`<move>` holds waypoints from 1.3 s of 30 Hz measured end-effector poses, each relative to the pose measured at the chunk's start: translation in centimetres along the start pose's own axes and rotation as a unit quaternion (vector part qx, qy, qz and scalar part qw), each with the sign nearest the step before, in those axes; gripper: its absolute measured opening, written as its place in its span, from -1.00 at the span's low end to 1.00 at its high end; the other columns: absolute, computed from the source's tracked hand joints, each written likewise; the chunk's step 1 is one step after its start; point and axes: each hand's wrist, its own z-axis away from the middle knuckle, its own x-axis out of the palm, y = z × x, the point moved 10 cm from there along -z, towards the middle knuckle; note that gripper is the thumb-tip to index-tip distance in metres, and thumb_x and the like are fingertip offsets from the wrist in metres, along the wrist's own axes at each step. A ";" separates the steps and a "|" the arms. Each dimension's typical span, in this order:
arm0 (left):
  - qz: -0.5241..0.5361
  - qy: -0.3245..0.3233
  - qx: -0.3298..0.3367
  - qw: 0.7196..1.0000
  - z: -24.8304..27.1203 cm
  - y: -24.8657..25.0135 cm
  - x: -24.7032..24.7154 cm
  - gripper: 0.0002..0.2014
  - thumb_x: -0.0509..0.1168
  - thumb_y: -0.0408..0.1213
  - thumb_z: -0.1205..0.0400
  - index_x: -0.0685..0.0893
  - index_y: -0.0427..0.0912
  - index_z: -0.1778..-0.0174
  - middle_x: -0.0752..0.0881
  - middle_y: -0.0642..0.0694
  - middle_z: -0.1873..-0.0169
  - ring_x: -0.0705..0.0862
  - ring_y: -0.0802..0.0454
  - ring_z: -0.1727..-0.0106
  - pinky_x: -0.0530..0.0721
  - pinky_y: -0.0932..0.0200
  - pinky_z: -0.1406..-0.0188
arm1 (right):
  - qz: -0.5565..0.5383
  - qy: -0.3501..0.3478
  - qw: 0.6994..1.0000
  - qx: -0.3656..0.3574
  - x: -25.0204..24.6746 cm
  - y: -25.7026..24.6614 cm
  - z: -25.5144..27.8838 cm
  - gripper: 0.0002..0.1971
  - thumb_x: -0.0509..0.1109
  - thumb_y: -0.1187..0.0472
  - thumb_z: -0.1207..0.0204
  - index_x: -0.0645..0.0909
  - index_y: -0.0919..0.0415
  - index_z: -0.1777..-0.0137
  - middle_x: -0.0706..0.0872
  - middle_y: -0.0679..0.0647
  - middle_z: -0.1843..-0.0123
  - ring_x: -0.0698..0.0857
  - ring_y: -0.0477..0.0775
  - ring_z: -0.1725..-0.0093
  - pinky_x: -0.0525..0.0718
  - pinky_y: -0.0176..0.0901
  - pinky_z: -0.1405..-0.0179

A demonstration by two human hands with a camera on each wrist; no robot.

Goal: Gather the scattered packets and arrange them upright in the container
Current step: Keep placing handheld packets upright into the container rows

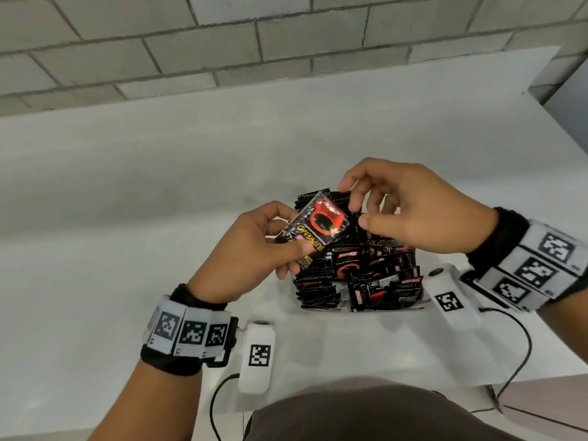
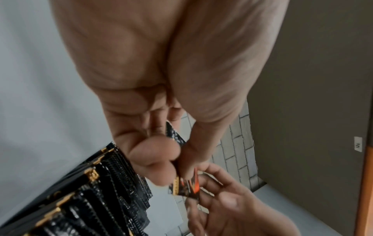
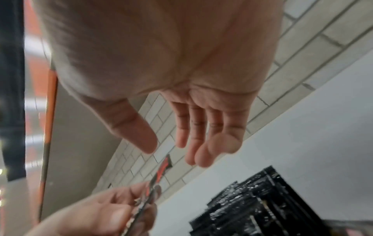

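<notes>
My left hand [image 1: 291,232] pinches a black coffee packet [image 1: 321,222] with a red cup printed on it, thumb on its lower edge, and holds it tilted above the container. The wrist views show this packet [image 2: 186,188] [image 3: 159,174] edge-on. The white container [image 1: 283,291] holds several black packets [image 1: 359,268]. Those on the left stand upright in a row; those on the right lie loosely. My right hand [image 1: 354,205] hovers over the container beside the held packet's upper right corner. Its fingers [image 3: 191,143] are spread and relaxed, holding nothing.
The container sits on a white table [image 1: 159,202] against a grey block wall [image 1: 222,43]. White camera modules [image 1: 257,354] [image 1: 451,300] with black cables hang from both wrists near the table's front edge. My lap [image 1: 366,415] is below.
</notes>
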 end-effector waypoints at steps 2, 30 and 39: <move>-0.012 -0.006 0.005 1.000 -0.2 0.3 0.4 -0.69 0.57 -0.46 -0.54 0.64 -0.29 -0.11 0.80 -0.15 0.27 0.71 -0.06 0.45 0.61 0.19 0.52 | -0.070 0.004 0.997 0.010 0.2 -0.6 0.5 -0.53 0.63 0.23 -0.47 0.62 -0.08 -0.33 0.77 -0.02 -0.03 0.76 0.12 0.17 0.78 -0.05 0.22; -0.375 -0.079 0.135 0.914 2.2 0.0 5.3 -0.75 0.70 0.01 -0.37 0.76 0.11 0.20 0.58 0.17 0.16 0.44 0.12 -0.08 0.49 0.27 -0.01 | 0.198 -0.031 0.979 -0.024 3.1 1.4 0.7 -0.79 0.62 0.18 -0.38 0.62 -0.04 0.30 0.67 -0.15 0.33 0.62 -0.19 0.31 0.60 -0.22 0.28; -0.354 -0.083 0.114 0.924 2.2 -0.3 5.9 -0.85 0.67 -0.18 -0.45 0.80 0.02 0.27 0.65 0.11 0.26 0.60 0.14 0.07 0.61 0.12 0.06 | 0.253 -0.085 0.964 0.005 4.9 2.8 0.2 -0.73 0.73 0.07 -0.31 0.66 -0.07 0.16 0.57 -0.17 0.21 0.53 -0.16 0.23 0.55 -0.16 0.20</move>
